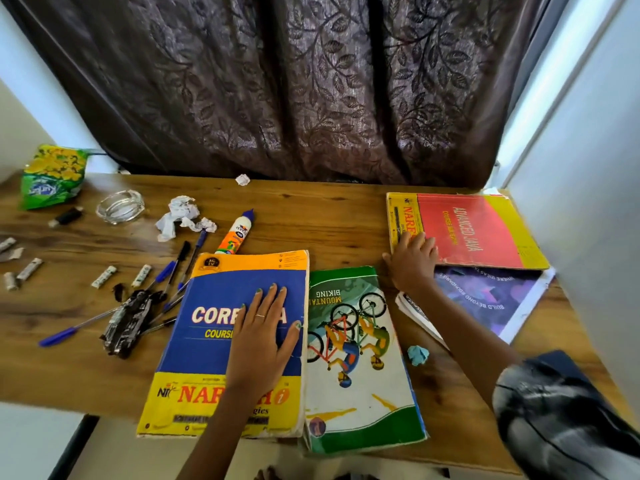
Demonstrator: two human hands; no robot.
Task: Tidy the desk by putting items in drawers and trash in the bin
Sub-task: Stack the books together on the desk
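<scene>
My left hand lies flat, fingers spread, on a blue and yellow course book at the desk's front. My right hand rests on the near left corner of a red and yellow Java book at the right; whether it grips the edge I cannot tell. A green mountain-biking book lies between them. A purple booklet sits under the red book's front edge. Crumpled white paper, a small paper ball, a blue wad and a crushed black wrapper lie on the wooden desk.
Several blue pens and a glue bottle lie left of the blue book. Further left are a glass ashtray, a green snack bag, a small black item and several rolled paper scraps. A dark curtain hangs behind.
</scene>
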